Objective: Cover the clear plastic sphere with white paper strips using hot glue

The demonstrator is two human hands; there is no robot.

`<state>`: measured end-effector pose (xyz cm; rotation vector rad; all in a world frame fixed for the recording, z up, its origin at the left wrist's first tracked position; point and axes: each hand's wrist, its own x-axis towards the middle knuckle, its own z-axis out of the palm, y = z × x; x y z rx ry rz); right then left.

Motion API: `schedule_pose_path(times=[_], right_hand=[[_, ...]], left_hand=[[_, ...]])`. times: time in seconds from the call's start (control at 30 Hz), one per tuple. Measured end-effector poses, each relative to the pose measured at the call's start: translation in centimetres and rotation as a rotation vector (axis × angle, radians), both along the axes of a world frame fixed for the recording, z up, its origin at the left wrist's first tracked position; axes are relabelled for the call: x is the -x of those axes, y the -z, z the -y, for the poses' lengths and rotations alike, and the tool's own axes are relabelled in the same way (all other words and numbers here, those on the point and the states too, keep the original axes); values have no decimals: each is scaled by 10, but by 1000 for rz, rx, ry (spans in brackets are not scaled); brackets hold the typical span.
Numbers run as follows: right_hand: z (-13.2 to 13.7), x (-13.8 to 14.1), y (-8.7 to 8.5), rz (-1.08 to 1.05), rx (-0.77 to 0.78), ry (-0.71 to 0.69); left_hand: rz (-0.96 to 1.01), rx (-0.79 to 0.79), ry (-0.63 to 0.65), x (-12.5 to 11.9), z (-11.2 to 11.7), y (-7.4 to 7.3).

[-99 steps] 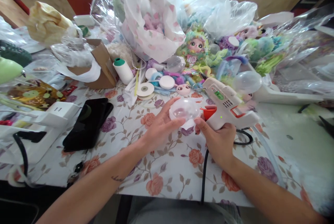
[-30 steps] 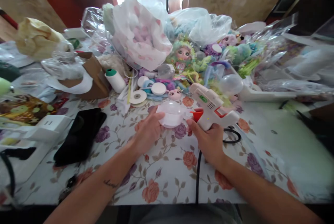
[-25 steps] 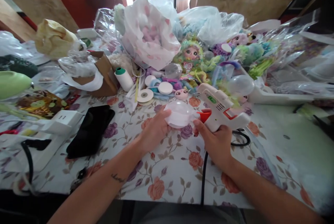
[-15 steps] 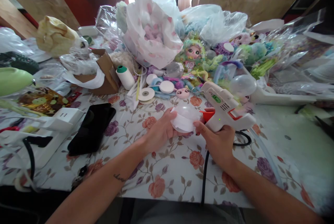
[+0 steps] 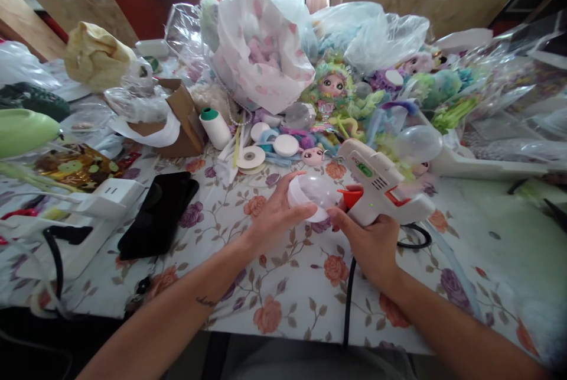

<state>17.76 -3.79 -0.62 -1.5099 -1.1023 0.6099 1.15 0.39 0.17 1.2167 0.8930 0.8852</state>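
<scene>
The left hand (image 5: 279, 212) grips the clear dome (image 5: 319, 187) above the tabletop (image 5: 301, 291); the right hand (image 5: 371, 237) grips the glue gun (image 5: 378, 198) beside it. The step looks like positioning; the next move calls for steadiness.

- The left forearm (image 5: 177, 312) is bare and slants in from the lower left, with a small, dark, script-like tattoo (image 5: 206, 301) short of the wrist.
- The left wrist (image 5: 248, 244) looks nearly straight, in line with the forearm.
- The left hand (image 5: 275, 217) is cupped in a light hold, its thumb (image 5: 303, 212) reaching rightward on the near side and its fingers curving along the far side.
- The right forearm (image 5: 456, 321), also bare, slants in from the lower right.
- The right hand (image 5: 372, 241) is wrapped in a grip, its thumb (image 5: 344, 222) stretched toward the left one.
- Both thumb tips lie near each other, apart.
</scene>
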Motion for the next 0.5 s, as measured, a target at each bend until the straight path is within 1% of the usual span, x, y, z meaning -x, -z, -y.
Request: schedule_pose_path(times=[0.07,0.13,0.23,0.37,0.43,0.5], right_hand=[[0,1,-2,-17,0,-15],[0,0,-2,-12,-11,-12],[0,-1,0,10,7,11],[0,-3,5,12,29,5],[1,-3,6,15,22,-2],[1,-2,5,12,11,-5]], left_hand=[[-41,-54,-11,1,-1,2],[-53,-73,8,2,-1,4],[-28,-32,61,2,0,3],[17,2,91,2,2,0],[30,4,91,2,2,0],[27,6,65,1,1,1]])
